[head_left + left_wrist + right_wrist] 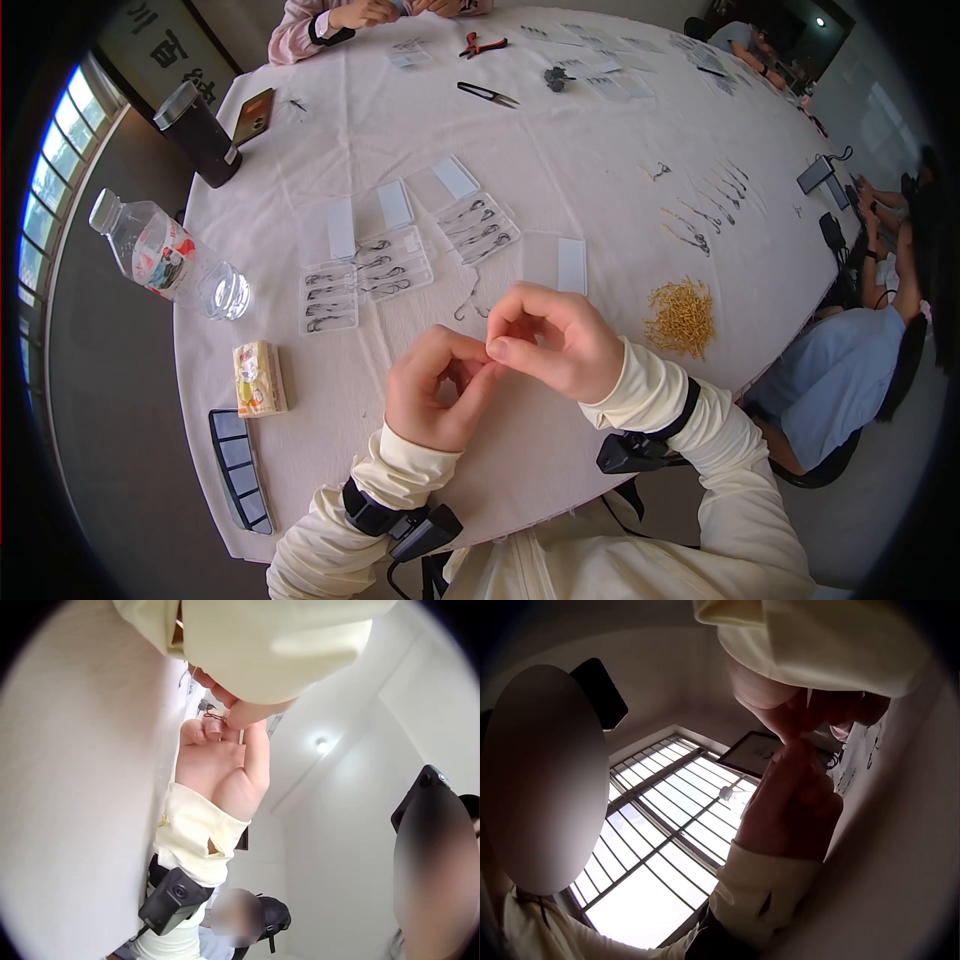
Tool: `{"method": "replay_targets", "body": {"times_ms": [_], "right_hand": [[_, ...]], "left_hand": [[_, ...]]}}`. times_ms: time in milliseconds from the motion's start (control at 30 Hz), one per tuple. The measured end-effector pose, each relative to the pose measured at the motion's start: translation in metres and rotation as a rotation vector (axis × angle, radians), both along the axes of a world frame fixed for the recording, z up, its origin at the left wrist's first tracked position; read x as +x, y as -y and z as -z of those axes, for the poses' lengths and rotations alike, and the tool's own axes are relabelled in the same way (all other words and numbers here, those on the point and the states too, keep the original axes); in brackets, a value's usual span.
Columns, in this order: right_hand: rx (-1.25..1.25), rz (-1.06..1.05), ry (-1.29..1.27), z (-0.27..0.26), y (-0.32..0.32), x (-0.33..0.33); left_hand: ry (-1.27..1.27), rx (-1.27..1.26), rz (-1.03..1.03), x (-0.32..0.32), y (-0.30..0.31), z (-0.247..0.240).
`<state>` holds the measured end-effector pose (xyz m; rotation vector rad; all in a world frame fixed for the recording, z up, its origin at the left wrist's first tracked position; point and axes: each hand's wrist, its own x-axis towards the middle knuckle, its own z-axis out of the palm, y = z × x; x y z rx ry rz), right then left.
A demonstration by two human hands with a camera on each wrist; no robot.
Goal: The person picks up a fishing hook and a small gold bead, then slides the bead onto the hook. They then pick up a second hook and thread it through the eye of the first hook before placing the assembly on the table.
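Observation:
My left hand (436, 388) and right hand (560, 345) meet over the near part of the table, thumbs and index fingers pinching at one spot. Between the fingertips, a thin dark looped wire piece (215, 716) shows in the left wrist view; the fingers mostly hide it in the head view. Just beyond the hands lies a dark hook rig (470, 300) with curved ends. Clear compartment boxes of dark hooks (330, 300) stand with lids raised to the left of it. An open clear box (545, 262) lies right behind the right hand.
A pile of small gold pieces (680, 317) lies to the right, with several hook rigs (715, 205) beyond it. Along the left are a water bottle (165, 255), a tissue pack (259, 379), a dark tray (240, 470) and a tumbler (200, 135). Other people sit around the table.

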<state>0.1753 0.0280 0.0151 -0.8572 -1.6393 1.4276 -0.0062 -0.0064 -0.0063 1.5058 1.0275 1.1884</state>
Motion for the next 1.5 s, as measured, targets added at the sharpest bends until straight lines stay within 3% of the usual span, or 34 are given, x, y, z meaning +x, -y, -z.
{"method": "replay_targets", "body": {"times_ms": [167, 233, 333, 567, 833, 1267, 1333, 1500], "right_hand": [[0.263, 0.093, 0.226, -0.011, 0.0, 0.003], [0.201, 0.066, 0.196, -0.009, -0.001, 0.005], [0.081, 0.061, 0.108, -0.008, -0.002, 0.005], [0.14, 0.037, 0.106, -0.007, -0.004, 0.009], [-0.106, -0.054, -0.008, -0.005, -0.005, 0.012], [-0.001, 0.027, 0.108, -0.01, -0.002, 0.008], [-0.146, 0.029, -0.002, -0.009, -0.001, 0.01], [-0.203, -0.044, -0.016, -0.005, 0.003, 0.007]], "left_hand": [[-0.006, 0.006, -0.007, 0.001, 0.0, 0.0], [0.158, -0.174, 0.003, 0.002, 0.002, -0.002], [0.188, -0.252, -0.001, 0.002, 0.003, -0.009], [0.234, -0.238, 0.0, 0.003, 0.001, -0.007], [0.132, -0.133, 0.088, -0.002, -0.003, -0.006], [0.245, -0.24, 0.071, -0.004, -0.003, -0.006], [0.402, -0.355, 0.098, -0.011, -0.007, -0.002], [0.611, -0.353, 0.048, -0.013, -0.011, -0.002]]}}
